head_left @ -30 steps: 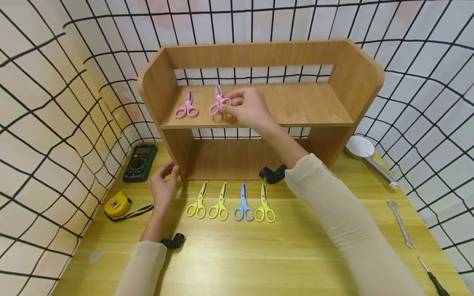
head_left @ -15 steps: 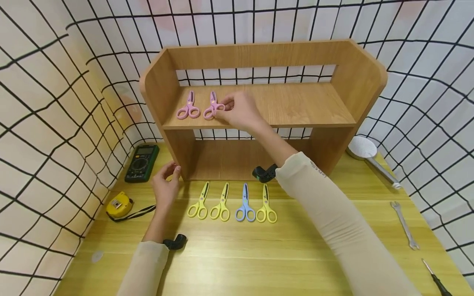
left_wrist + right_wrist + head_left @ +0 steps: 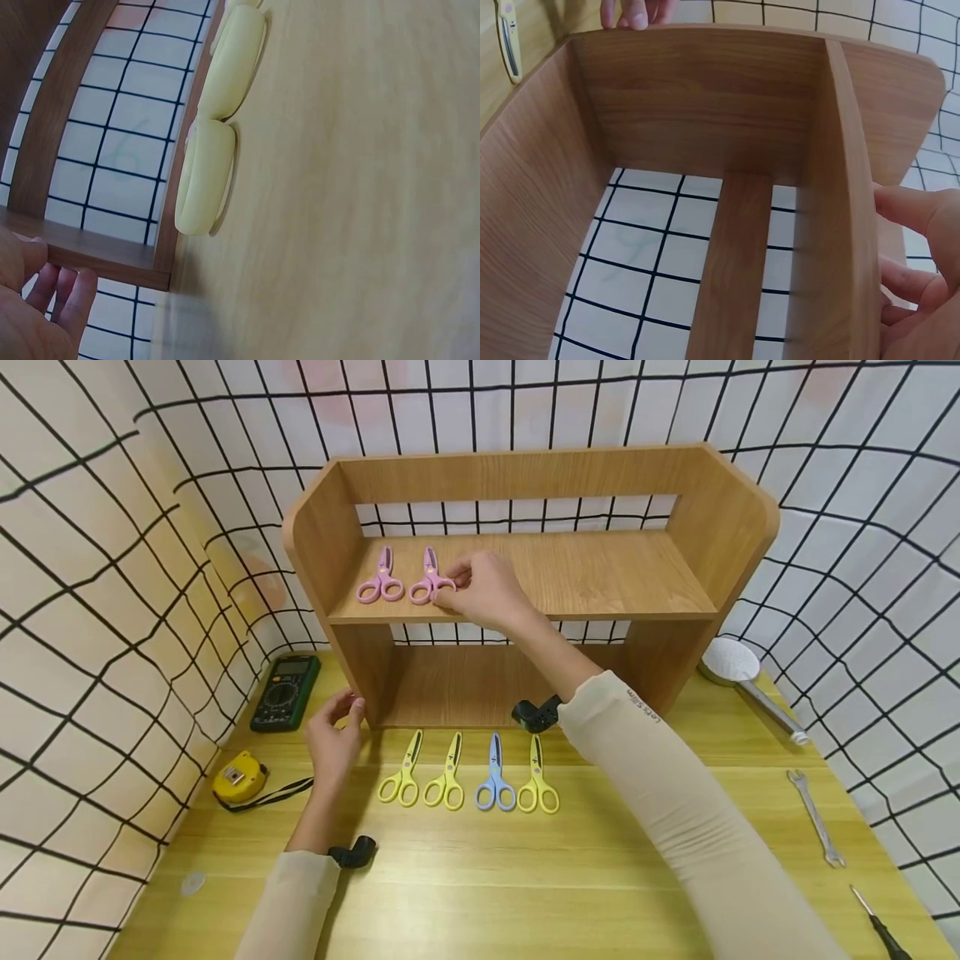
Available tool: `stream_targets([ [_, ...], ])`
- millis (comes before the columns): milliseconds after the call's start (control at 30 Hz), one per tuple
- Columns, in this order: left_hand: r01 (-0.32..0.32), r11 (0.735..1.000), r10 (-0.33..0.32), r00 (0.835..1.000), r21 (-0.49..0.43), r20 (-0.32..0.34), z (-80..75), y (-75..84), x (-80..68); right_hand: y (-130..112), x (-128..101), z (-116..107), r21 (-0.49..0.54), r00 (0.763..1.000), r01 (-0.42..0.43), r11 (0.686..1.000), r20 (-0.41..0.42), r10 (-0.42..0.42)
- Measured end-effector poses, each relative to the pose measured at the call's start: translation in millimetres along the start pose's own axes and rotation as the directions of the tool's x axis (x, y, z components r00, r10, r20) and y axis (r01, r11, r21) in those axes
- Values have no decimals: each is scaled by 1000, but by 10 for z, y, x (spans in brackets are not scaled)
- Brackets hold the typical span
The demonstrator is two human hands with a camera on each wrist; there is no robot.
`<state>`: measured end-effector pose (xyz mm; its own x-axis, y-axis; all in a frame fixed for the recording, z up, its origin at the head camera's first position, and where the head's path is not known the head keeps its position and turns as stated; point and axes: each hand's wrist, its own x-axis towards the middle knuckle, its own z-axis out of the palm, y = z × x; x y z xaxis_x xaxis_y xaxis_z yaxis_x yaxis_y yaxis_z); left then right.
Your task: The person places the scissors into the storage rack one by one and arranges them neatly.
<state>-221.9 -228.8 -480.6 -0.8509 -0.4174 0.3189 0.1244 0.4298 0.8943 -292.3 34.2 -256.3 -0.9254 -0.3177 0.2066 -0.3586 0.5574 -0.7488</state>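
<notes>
My right hand pinches the right handle loop of a pink pair of scissors, which lies on the upper board of a wooden shelf. A second pink pair of scissors lies to its left, blades pointing back. In the right wrist view the board hides both pairs from sight. With relaxed fingers, my left hand touches the shelf's left side panel near the tabletop. Before the shelf lie two yellow pairs of scissors, a blue pair and another yellow pair, in a row.
Left of the shelf are a green multimeter and a yellow tape measure with a black strap. On the right lie a metal ladle, a wrench and a screwdriver. Black wire grid surrounds the table.
My right hand has moved left and slightly toward me, bringing the pink scissors nearer the other pink pair and down onto the board. My left hand has stayed by the side panel.
</notes>
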Motion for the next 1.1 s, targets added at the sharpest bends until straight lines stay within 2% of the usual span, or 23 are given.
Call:
stream_targets([
  [233,36,999,-36,999,-6,16,-7,-1,-30,71,-317,-162,-18,999,-2,1000,-37,1],
  [533,50,999,-50,999,2,13,-40,27,1,475,-1015,-364,0,995,87,996,-57,-87],
  [800,62,998,-62,998,16,12,-49,3,9,1067,-1630,-127,38,1000,-24,999,-15,25],
  [967,46,999,-47,999,25,7,-38,5,14,1418,-1905,129,51,999,-47,998,-12,48],
  [1100,34,999,-34,999,30,12,-9,10,26,1675,-2075,301,52,994,-103,993,36,101],
])
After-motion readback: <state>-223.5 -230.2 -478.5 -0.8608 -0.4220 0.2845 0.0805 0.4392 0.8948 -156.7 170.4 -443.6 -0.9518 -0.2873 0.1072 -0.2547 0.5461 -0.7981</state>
